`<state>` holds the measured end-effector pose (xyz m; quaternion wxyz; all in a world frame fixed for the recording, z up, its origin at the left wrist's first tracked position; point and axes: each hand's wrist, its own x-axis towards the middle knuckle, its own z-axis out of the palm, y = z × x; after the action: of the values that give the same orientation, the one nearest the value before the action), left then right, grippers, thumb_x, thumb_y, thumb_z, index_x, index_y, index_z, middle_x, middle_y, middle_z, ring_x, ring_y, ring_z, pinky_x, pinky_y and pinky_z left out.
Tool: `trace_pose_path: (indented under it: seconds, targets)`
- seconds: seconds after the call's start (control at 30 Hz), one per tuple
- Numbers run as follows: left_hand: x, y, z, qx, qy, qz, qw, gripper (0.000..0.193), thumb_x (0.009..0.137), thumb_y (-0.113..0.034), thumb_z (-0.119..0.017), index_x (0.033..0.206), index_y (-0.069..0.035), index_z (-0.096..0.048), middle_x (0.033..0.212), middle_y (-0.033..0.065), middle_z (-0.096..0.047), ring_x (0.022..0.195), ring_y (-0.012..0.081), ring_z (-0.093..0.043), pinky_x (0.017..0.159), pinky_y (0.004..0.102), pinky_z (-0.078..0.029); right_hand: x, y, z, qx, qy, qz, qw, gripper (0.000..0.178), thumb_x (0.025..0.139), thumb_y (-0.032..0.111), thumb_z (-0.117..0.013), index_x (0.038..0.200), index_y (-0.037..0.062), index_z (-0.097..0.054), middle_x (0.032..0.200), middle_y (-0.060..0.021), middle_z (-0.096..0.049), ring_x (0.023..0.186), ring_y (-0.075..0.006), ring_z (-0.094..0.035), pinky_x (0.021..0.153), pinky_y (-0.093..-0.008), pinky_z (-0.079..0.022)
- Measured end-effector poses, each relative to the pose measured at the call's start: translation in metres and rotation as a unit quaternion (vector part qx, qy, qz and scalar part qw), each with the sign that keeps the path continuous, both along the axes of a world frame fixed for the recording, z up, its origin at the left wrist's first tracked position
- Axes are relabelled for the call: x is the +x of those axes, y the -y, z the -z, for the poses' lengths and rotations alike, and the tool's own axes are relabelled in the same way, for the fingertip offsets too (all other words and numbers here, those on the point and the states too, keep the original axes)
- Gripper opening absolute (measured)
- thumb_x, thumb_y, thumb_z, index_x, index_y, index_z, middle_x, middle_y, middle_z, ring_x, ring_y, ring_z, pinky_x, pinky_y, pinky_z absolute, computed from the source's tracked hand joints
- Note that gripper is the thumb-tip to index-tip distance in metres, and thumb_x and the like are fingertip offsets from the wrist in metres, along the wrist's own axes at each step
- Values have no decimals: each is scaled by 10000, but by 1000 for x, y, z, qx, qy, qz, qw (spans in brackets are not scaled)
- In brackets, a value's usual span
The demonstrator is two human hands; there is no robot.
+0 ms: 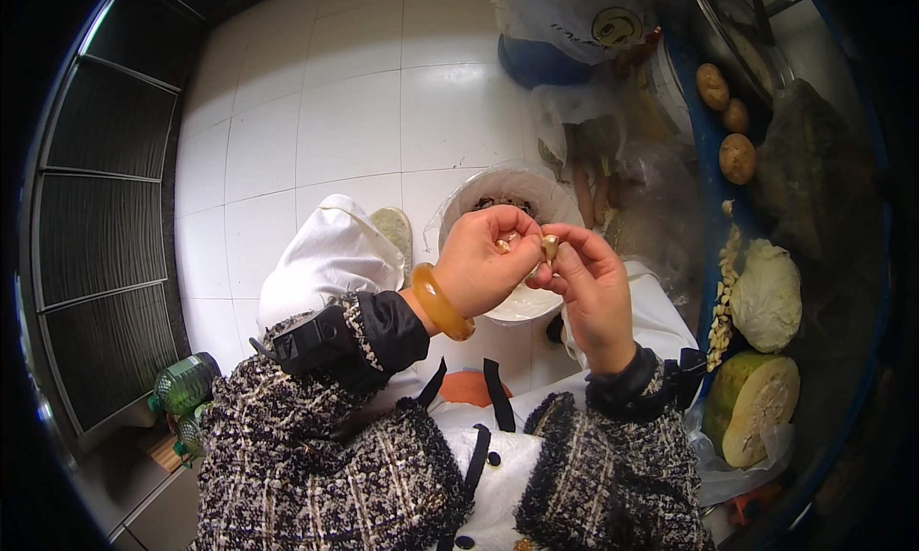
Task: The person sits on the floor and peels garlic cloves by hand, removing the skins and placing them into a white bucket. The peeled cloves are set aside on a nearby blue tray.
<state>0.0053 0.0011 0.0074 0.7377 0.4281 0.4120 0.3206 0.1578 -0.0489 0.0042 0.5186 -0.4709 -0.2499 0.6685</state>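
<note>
In the head view, the two hands meet over a plastic-lined bin (522,308). The right hand (599,288) pinches a garlic clove (550,249) between thumb and fingers, and the left hand's thumb and fingertip reach it from the left, touching or nearly so. The left hand (481,256) also closes on a second clove (503,247), mostly hidden by the curled fingers. The pinched clove lies just right of the left thumb tip; its long axis seems to run toward the wearer, though the fingers cover part of it. Dark scraps (505,203) sit in the bin below.

The right hand is nearer the blue-edged counter (706,149), where a line of loose garlic cloves (723,307) lies beside a cabbage (766,297), with potatoes (738,158) farther off and a cut melon (756,407) closer in. White tiles (354,120) cover the floor; dark panels (105,225) line the left side, near green bottles (187,383).
</note>
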Motion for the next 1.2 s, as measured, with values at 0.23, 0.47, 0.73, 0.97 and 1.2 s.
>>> trace_pose_path:
  seconds: [0.23, 0.47, 0.73, 0.97, 1.2]
  targets:
    - [1, 2, -2, 22, -51, 13, 998, 128, 865, -110, -582, 888, 14, -605, 791, -21, -589, 716, 23, -502, 625, 182, -418, 1, -1, 4, 0, 45, -8, 999, 203, 951, 114, -554, 1108, -9, -589, 925, -53, -645, 741, -86, -602, 729, -239, -530]
    - [0, 5, 5, 59, -112, 43, 991, 89, 859, -87, -579, 860, 0, -597, 746, -42, -550, 664, 8, -471, 569, 175, -395, 5, -3, 4, -17, 25, 42, 999, 217, 961, 149, -543, 1111, -1, -591, 889, -38, -625, 760, -86, -598, 727, -247, -532]
    - [-1, 4, 14, 116, -133, 24, 984, 169, 817, -141, -588, 819, 24, -624, 658, 83, -605, 593, 91, -532, 559, 262, -448, 11, -5, 4, -5, 31, 58, 998, 230, 958, 152, -550, 1126, 1, -596, 906, -34, -614, 755, -76, -584, 726, -235, -526]
    - [1, 4, 12, 96, -134, 44, 985, 146, 866, -145, -616, 894, -3, -633, 726, -47, -552, 637, 8, -460, 560, 176, -384, 11, -3, 4, 2, 43, 68, 997, 213, 917, 107, -613, 1106, 9, -623, 982, -30, -635, 835, -84, -584, 801, -231, -487]
    - [0, 2, 8, 62, -130, 77, 987, 176, 854, -156, -641, 919, 8, -642, 770, -22, -597, 664, 18, -474, 588, 186, -402, 8, -2, 5, 38, 68, 34, 996, 213, 902, 72, -626, 1105, 6, -628, 1027, -32, -642, 911, -81, -575, 841, -214, -453]
